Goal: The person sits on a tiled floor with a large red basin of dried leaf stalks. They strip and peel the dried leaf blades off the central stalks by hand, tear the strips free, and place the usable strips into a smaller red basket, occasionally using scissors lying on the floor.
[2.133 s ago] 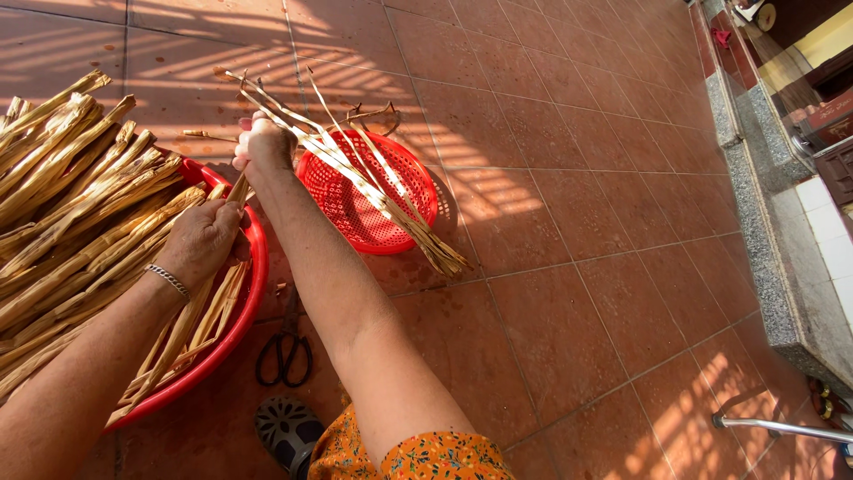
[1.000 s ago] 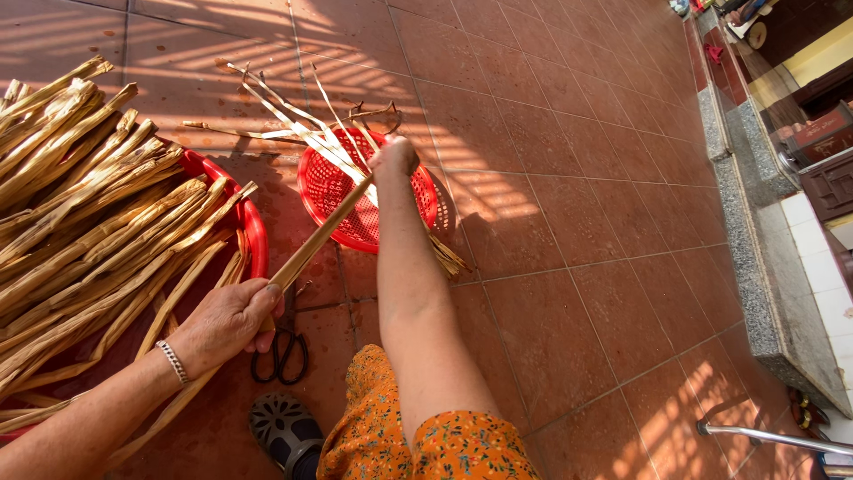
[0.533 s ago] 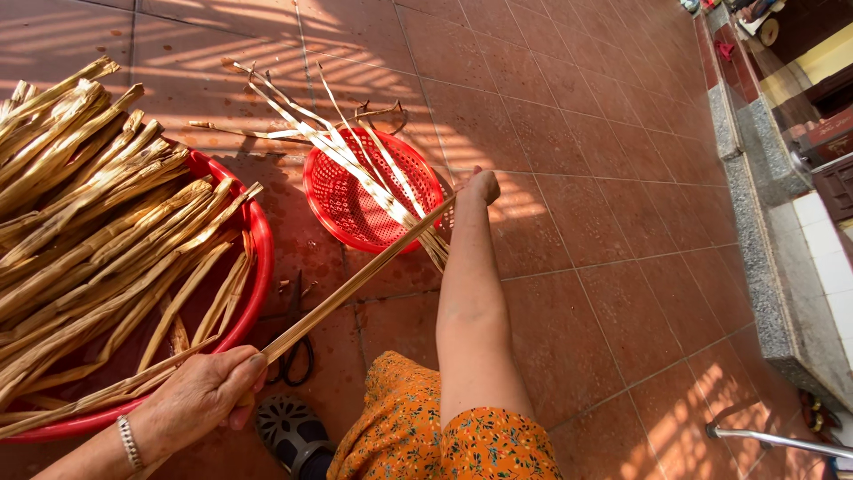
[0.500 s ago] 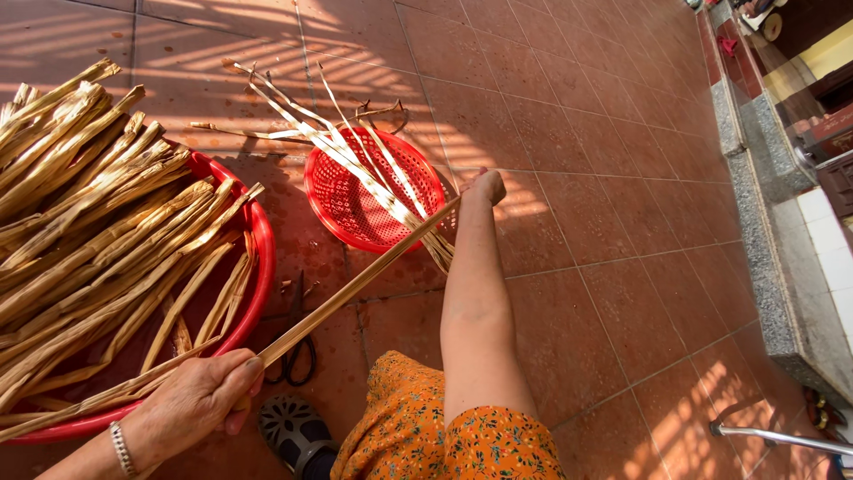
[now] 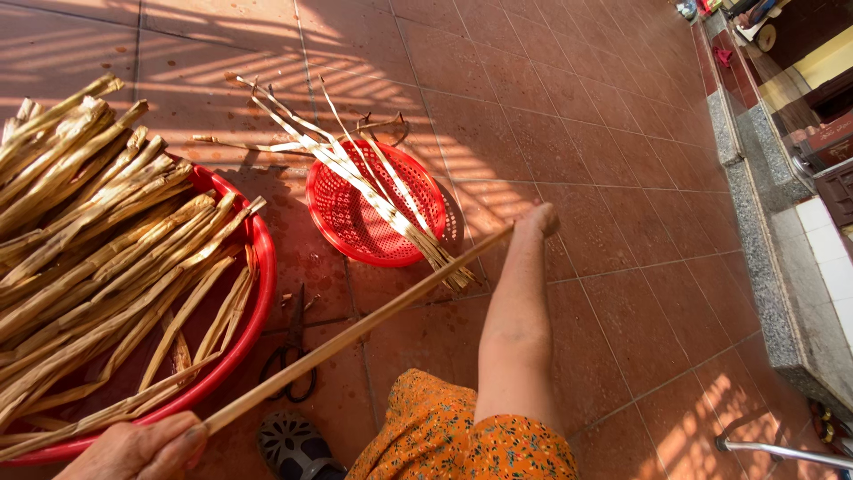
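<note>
- Two hands hold one long, pale-tan plant stalk (image 5: 355, 331) stretched slantwise over the terracotta-tiled floor (image 5: 604, 133): your left hand (image 5: 142, 447), at 7 o'clock, is closed round its near end, and your right hand (image 5: 540, 219), at 3 o'clock, is gripping the far end.
- At 9 o'clock, the big round red plastic basin (image 5: 258, 293) carries a heap of matching stalks.
- At 12 o'clock, thin pale strips (image 5: 373, 191) lie across the small red mesh plastic basket (image 5: 351, 222).
- Black-handled scissors (image 5: 291, 356) lie under the stalk.
- You seem mid-way through stripping; next calls for a firm, even pull along the stalk.
</note>
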